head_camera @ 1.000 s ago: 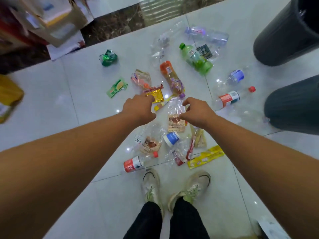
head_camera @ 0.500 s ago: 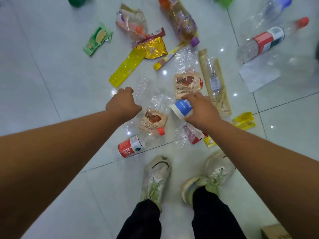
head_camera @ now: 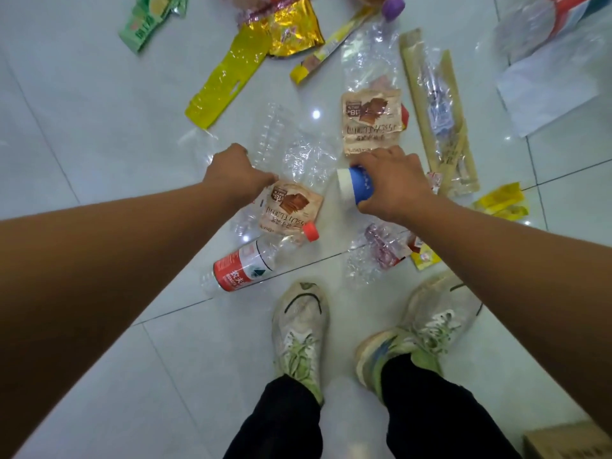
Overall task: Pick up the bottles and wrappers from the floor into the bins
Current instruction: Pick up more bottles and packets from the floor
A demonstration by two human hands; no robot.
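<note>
My right hand (head_camera: 394, 185) grips a blue-and-white labelled bottle (head_camera: 356, 190) just above the white tiled floor. My left hand (head_camera: 236, 175) has curled fingers at the top edge of a clear wrapper with a brown printed label (head_camera: 291, 207); whether it pinches the wrapper is not visible. A clear bottle with a red label and red cap (head_camera: 255, 263) lies below that wrapper. A second brown-label wrapper (head_camera: 371, 122) lies beyond my right hand. No bins are in view.
Yellow foil wrappers (head_camera: 231, 74), a green wrapper (head_camera: 149, 24), a long tan-edged clear wrapper (head_camera: 440, 114), small yellow packets (head_camera: 500, 202) and crumpled clear film (head_camera: 377, 256) litter the floor. A white paper sheet (head_camera: 546, 87) lies at right. My shoes (head_camera: 301, 326) stand below.
The view has dropped closer to the floor and the bins have left the frame. My right hand has closed on the blue-labelled bottle; my left hand has reached the brown-label wrapper.
</note>
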